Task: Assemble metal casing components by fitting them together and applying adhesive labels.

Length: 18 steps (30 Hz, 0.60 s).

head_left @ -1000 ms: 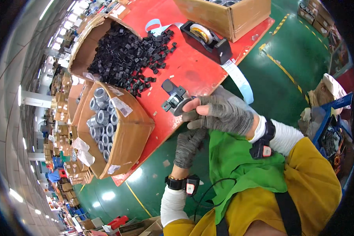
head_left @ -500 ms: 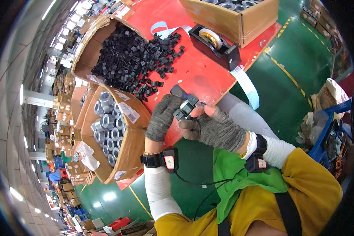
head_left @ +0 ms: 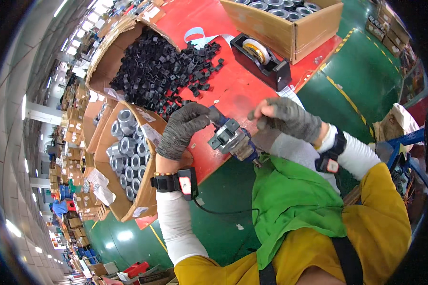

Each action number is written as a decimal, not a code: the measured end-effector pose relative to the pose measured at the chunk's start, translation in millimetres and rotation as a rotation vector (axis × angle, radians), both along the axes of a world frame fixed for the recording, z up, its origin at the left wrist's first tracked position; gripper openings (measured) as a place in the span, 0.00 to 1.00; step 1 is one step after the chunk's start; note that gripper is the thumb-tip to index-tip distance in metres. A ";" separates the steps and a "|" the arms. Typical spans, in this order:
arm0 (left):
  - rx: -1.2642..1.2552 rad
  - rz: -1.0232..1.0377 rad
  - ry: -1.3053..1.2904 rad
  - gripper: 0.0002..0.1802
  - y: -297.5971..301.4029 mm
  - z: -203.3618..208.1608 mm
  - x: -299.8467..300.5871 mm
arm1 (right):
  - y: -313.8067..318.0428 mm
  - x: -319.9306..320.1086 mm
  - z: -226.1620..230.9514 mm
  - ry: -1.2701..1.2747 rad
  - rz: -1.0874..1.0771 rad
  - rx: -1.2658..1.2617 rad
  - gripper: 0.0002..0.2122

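A blue vise-like tool (head_left: 246, 148) is at the near edge of the red table, its lower end pointing toward the green apron. A silver metal ring (head_left: 232, 140) sits on it, with a black clip (head_left: 224, 135) across the ring's top. My left hand (head_left: 188, 127), in a grey glove with bare fingertips, is closed at the tool's far blue-grey end. To the right, clear of the tool, is my right hand (head_left: 292, 118), gloved alike. Its fingers are curled together; whatever they may hold is too small to make out.
Black clips (head_left: 150, 71) spill from a tipped carton onto the red table (head_left: 233, 97). Metal rings fill a carton (head_left: 128, 154) at left and another carton (head_left: 314, 31) at the back right. A black tape dispenser (head_left: 264, 64) stands near the right edge, a label strip (head_left: 290, 95) hanging from it.
My right hand has let go of the black clip and drawn away up and right, uncovering the blue tool. My left hand has shifted slightly left, off the clip, to the tool's far end.
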<state>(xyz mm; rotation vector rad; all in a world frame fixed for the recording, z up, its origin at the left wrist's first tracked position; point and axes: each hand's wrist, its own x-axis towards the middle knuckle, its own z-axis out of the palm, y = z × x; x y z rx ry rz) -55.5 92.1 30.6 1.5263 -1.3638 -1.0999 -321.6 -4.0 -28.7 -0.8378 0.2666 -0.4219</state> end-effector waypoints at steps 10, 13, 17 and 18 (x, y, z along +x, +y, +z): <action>-0.075 0.017 0.008 0.16 -2.9 10.1 1.0 | -34.8 87.5 23.6 0.089 0.157 -0.682 0.16; -0.034 0.029 0.066 0.14 -5.7 7.6 4.1 | -31.6 97.0 34.5 0.321 0.324 -0.843 0.16; -0.038 0.116 0.164 0.15 -12.3 7.3 -2.6 | -36.4 115.1 4.7 0.294 0.292 -0.831 0.14; -0.049 0.184 0.235 0.15 -12.7 4.6 0.0 | -32.3 120.5 2.6 0.349 0.261 -0.895 0.13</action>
